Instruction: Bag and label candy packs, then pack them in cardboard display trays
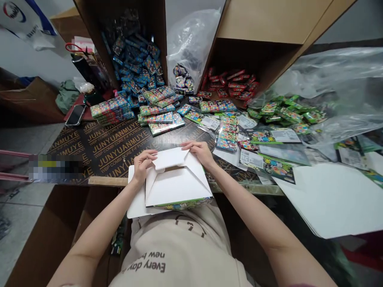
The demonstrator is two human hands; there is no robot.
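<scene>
A partly folded cardboard box, white inside with a colourful printed outer edge, rests against my lap at the table's front edge. Its flaps slope inward around a narrow gap. My left hand pinches the left end of the white far flap. At that flap's right end, my right hand grips the cardboard between thumb and fingers. Beyond my hands lie stacks of colourful small packs and a strip of packs in clear wrap.
Blue packs fill a carton at the back left, red packs another. Green packs lie beside plastic sheeting at right. White card sheets overhang the front right. A phone lies at left, near a dark bottle.
</scene>
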